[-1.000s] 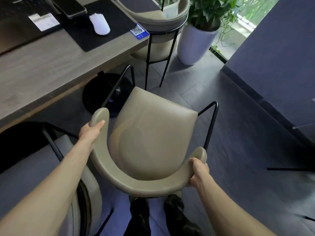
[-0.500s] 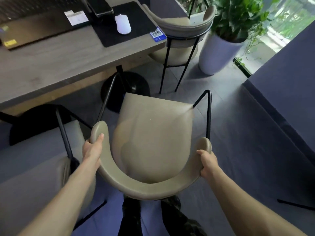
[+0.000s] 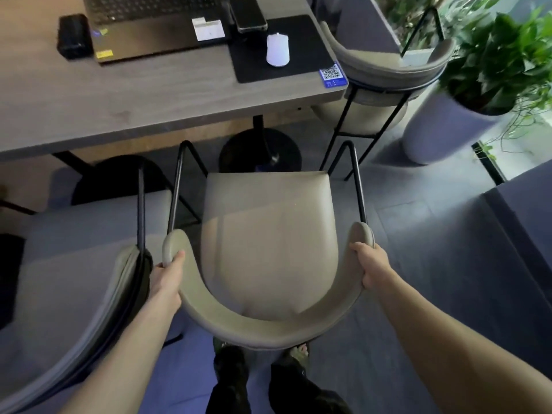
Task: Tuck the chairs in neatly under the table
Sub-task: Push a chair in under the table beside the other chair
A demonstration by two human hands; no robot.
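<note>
A beige chair (image 3: pixel 268 243) with a curved backrest and black metal frame stands in front of me, its seat facing the grey wooden table (image 3: pixel 125 112). My left hand (image 3: pixel 167 276) grips the left end of the backrest and my right hand (image 3: pixel 372 267) grips the right end. The seat's front edge lies just short of the table edge, near the black round table base (image 3: pixel 260 150). A second beige chair (image 3: pixel 74 279) sits close on the left. A third chair (image 3: pixel 385 76) stands at the table's right end.
On the table lie a laptop (image 3: pixel 155 25), a phone (image 3: pixel 249 13), a white mouse (image 3: pixel 277 50) on a black mat, and a small black box (image 3: pixel 74 35). A potted plant (image 3: pixel 478 85) stands at right. A dark wall (image 3: pixel 531 216) borders the right side.
The chair has turned from angled to square with the table and moved closer to it. Both hands have kept their grip on the backrest ends.
</note>
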